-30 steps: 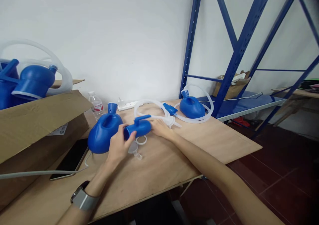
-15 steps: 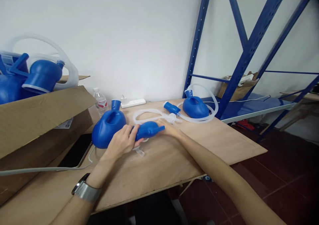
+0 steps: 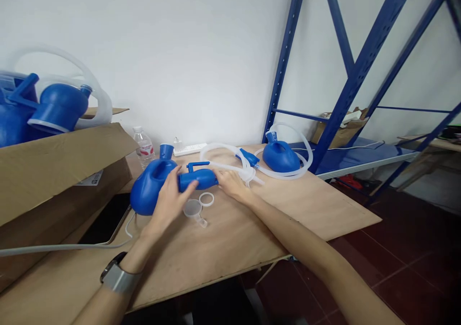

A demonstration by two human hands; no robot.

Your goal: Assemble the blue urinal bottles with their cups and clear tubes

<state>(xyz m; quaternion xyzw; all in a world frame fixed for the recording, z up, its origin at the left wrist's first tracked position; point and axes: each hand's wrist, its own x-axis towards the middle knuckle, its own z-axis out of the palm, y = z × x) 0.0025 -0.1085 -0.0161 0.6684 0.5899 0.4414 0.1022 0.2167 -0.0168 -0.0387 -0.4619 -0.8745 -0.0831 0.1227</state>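
Observation:
My left hand [image 3: 173,190] is wrapped round the wide end of a blue urinal cup [image 3: 200,178], whose bar handle points up. At the narrow end, my right hand [image 3: 229,183] grips the cup's spout with the fingertips. A clear round lid with a tab [image 3: 193,209] and a white ring [image 3: 206,199] lie on the table just below the cup. Behind my right hand loops a translucent hose [image 3: 219,146]; whether it meets the spout is hidden. A blue urinal bottle [image 3: 147,190] with an open neck stands left of my left hand.
At left a cardboard box [image 3: 65,157] is full of blue urinal parts. A phone [image 3: 106,219], cable, water bottle [image 3: 144,147] and power strip [image 3: 194,149] share the wooden table [image 3: 230,248]. Another blue bottle [image 3: 283,158] with hose sits right, near the blue rack [image 3: 331,118].
The urinal cup has rolled in my hands, so its handle now shows on top. My right hand has moved left to the spout. The lid and ring came into view, and the hose loop shifted.

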